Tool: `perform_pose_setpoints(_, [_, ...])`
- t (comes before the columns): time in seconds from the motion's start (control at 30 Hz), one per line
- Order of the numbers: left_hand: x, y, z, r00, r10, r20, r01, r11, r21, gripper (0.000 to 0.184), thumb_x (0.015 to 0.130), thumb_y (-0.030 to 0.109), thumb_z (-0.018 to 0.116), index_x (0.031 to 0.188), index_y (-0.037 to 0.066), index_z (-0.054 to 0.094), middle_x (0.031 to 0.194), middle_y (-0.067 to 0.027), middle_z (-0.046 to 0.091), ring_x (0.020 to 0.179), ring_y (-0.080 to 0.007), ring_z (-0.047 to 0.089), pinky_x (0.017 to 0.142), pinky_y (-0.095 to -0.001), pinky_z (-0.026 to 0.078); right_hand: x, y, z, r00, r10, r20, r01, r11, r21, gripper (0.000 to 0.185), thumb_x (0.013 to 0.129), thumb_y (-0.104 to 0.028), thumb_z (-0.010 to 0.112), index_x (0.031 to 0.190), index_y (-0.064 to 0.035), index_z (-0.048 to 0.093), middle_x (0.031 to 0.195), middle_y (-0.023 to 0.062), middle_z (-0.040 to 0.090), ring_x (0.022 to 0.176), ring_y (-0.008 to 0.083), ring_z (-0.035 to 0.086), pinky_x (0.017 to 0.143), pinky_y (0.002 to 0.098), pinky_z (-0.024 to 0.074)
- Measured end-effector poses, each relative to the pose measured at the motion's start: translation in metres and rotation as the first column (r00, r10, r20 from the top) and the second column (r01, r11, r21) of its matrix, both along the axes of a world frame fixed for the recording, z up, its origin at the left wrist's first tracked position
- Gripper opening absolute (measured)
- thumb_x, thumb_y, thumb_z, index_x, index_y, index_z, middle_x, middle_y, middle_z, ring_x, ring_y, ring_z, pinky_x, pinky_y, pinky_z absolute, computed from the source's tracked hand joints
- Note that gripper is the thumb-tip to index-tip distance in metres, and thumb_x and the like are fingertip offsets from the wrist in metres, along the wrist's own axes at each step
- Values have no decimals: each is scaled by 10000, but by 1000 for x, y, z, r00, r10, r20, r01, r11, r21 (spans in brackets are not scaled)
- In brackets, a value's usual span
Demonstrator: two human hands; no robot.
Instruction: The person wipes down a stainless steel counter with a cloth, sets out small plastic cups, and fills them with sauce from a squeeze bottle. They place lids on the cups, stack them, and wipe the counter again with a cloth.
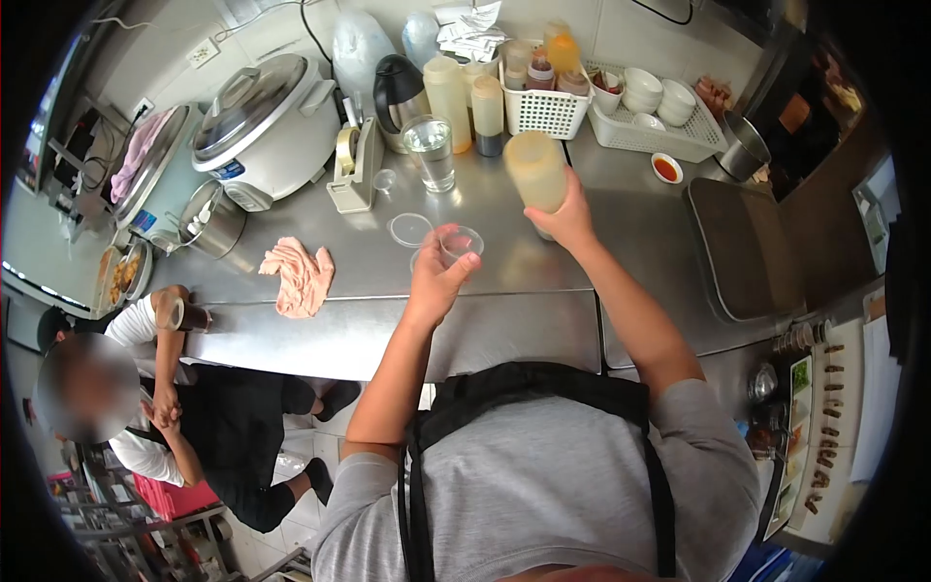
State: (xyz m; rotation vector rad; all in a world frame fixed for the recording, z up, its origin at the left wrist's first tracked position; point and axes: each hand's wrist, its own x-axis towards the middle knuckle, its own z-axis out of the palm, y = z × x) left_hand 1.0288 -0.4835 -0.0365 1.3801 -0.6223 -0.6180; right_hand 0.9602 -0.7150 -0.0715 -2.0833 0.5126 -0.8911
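Observation:
My left hand [441, 276] is closed around a small clear plastic cup [464, 242], held above the steel counter. Beside it lies a round clear lid [411, 230]; another clear rim shows partly behind my fingers. My right hand [566, 215] grips a squeeze bottle [535, 173] with pale, cloudy sides. The bottle is a little tilted, and my hand hides part of its lower end. Whether its base touches the counter I cannot tell.
Behind my hands stand a glass of water [430, 155], a tape dispenser [354, 170] and a white basket of bottles [548, 112]. A pink cloth [297, 276] lies left, a sauce dish [667, 168] right. Another person [223, 427] sits at the left.

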Motion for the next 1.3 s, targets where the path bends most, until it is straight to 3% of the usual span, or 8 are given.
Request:
perform_pose_setpoints(0.07, [2, 4, 0, 1000, 29, 11, -29, 999, -29, 633, 758, 191, 656, 1238, -23, 303, 1084, -130, 485, 812, -183, 571, 629, -243, 444, -3, 11, 21, 995, 93, -46, -102, 953, -286, 822, 540, -172, 758, 1246, -82, 347, 1158, 152, 439, 1086, 324, 423, 920, 402, 355])
perform_pose_setpoints(0.17, [6, 8, -1, 999, 48, 0, -48, 998, -42, 608, 763, 149, 647, 1239, -18, 308, 1094, -128, 479, 822, -181, 568, 635, -247, 448, -8, 19, 47, 987, 117, -109, -160, 771, -616, 745, 552, -129, 732, 1220, -125, 402, 1168, 139, 441, 1107, 323, 406, 946, 430, 317])
perform_pose_setpoints(0.27, [6, 7, 2, 997, 52, -49, -57, 994, -98, 590, 751, 65, 637, 1237, -38, 318, 1105, -163, 470, 782, -126, 525, 621, -234, 467, -10, 18, 63, 987, 143, -69, -144, 628, -765, 688, 573, -74, 695, 1204, -168, 435, 1169, 99, 447, 1117, 301, 402, 959, 463, 283])
perform_pose_setpoints(0.47, [8, 9, -5, 998, 57, -38, -60, 995, -74, 607, 759, 128, 646, 1250, 0, 314, 1108, -124, 471, 838, -171, 563, 638, -244, 454, -18, 14, 85, 982, 33, -184, -177, 477, -861, 692, 570, -15, 649, 1199, -219, 445, 1171, 70, 454, 1124, 287, 399, 954, 486, 280])
perform_pose_setpoints(1.3, [7, 4, -8, 995, 19, -97, -34, 988, -149, 629, 746, 144, 668, 1236, -28, 314, 1017, -130, 528, 846, -186, 565, 674, -252, 466, -18, 7, 91, 984, 29, -176, -169, 467, -868, 594, 610, 24, 590, 1141, -222, 491, 1121, 38, 493, 1104, 246, 422, 958, 476, 280])
